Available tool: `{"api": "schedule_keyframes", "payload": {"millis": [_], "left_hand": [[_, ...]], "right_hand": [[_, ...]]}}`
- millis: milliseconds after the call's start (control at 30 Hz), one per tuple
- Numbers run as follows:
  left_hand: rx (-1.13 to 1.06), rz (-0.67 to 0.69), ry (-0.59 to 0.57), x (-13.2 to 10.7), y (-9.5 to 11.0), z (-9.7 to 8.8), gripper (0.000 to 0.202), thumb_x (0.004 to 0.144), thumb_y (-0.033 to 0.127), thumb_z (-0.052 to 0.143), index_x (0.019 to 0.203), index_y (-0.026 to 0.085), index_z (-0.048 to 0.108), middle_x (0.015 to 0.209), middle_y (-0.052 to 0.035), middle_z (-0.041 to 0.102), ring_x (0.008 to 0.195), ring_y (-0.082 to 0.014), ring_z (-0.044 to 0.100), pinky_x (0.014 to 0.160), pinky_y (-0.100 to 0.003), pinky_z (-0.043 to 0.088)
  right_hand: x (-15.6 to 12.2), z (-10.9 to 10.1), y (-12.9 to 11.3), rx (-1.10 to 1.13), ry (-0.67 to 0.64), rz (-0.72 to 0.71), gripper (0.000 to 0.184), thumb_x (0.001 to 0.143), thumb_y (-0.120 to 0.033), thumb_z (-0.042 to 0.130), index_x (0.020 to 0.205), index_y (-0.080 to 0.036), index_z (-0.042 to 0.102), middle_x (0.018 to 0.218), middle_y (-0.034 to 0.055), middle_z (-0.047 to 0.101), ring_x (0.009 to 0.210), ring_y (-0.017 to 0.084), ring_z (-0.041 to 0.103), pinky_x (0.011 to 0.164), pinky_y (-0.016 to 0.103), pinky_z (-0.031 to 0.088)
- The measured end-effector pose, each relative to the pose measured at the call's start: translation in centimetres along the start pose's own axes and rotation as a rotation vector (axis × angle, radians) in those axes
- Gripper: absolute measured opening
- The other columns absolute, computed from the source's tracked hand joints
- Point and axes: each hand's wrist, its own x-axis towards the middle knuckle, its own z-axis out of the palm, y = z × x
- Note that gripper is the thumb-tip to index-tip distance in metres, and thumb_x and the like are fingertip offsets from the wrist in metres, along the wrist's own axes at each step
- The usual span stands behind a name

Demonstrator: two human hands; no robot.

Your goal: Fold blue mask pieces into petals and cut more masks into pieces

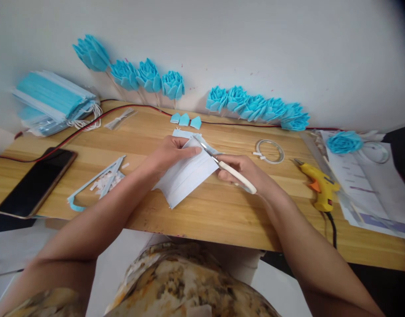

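My left hand [171, 154] pinches the top edge of a white face mask [185, 176] that lies tilted on the wooden table [222, 211]. My right hand [243, 171] grips white-handled scissors [228, 169], and their blades reach the mask's upper right edge beside my left fingertips. Three small blue folded pieces [185, 119] lie just beyond the mask.
A stack of blue masks [53, 103] sits at the back left, a black phone [37, 182] at the front left, and cut strips and scraps [99, 182] beside it. Blue flowers made from masks [255, 108] line the wall. A tape roll [270, 151], yellow glue gun [321, 187] and papers [364, 185] lie right.
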Motion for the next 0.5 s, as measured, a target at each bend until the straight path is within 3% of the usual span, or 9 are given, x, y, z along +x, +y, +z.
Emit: {"api": "schedule_keyframes", "payload": {"millis": [233,500], "left_hand": [[-0.020,-0.009,-0.020,0.00,0.08,-0.21,0.037,0.066,0.050,0.078,0.074,0.015,0.068,0.066,-0.0015,0.066,0.054,-0.0128,0.056,0.048,-0.024,0.038],[-0.030,-0.039,-0.037,-0.29,0.21,-0.32,0.039,0.066,0.052,0.079,0.074,0.015,0.069,0.068,-0.0029,0.068,0.056,-0.0139,0.058,0.050,-0.025,0.041]], "right_hand": [[-0.11,0.05,-0.52,0.028,-0.008,0.007,0.048,0.071,-0.063,0.079,0.084,-0.018,0.067,0.062,-0.0056,0.042,0.053,0.007,0.032,0.046,0.025,0.024],[-0.10,0.10,-0.13,0.025,0.020,0.065,0.065,0.068,-0.064,0.079,0.113,-0.017,0.072,0.063,-0.0055,0.041,0.054,0.008,0.033,0.048,0.025,0.026]]}}
